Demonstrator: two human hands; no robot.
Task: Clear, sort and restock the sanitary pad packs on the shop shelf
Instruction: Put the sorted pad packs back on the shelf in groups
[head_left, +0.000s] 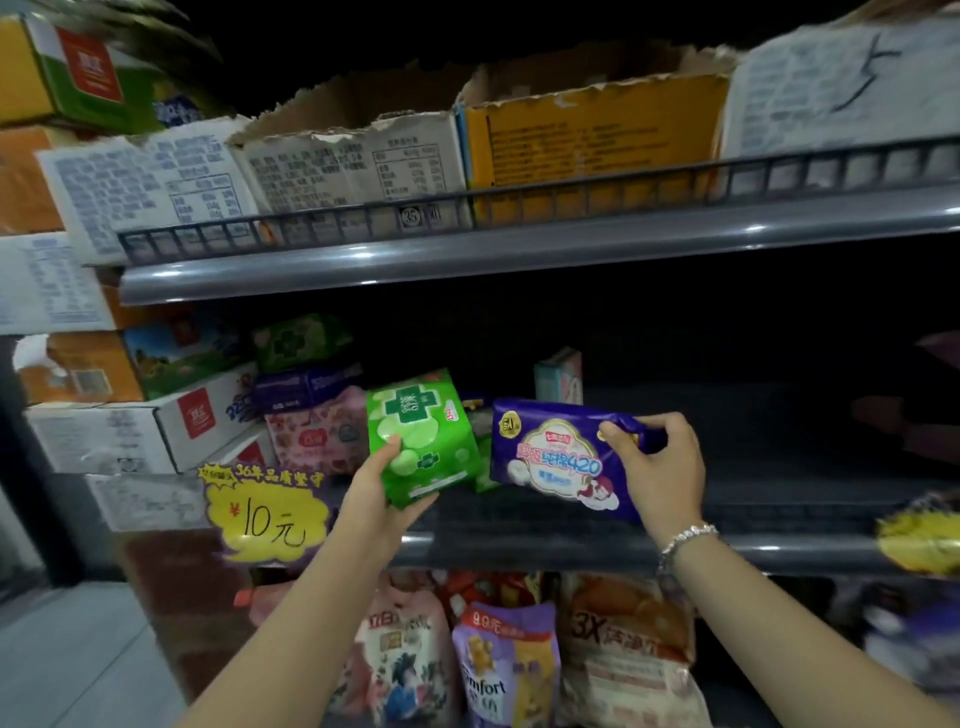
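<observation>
My left hand grips the green pad pack above the grey shelf; at its 3 o'clock, my right hand pinches the purple pad pack (marked 420), fingers curled over its top edge.

Green pad pack tilted, held above middle shelf; purple pack just right, also held.

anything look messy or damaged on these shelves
Yes. The cardboard boxes on the top shelf have ragged, torn-off rims. On the middle shelf the packs at the left sit in an uneven heap, not in rows. The left hand holds a green pack, the right hand a purple pack, both tilted.
</observation>
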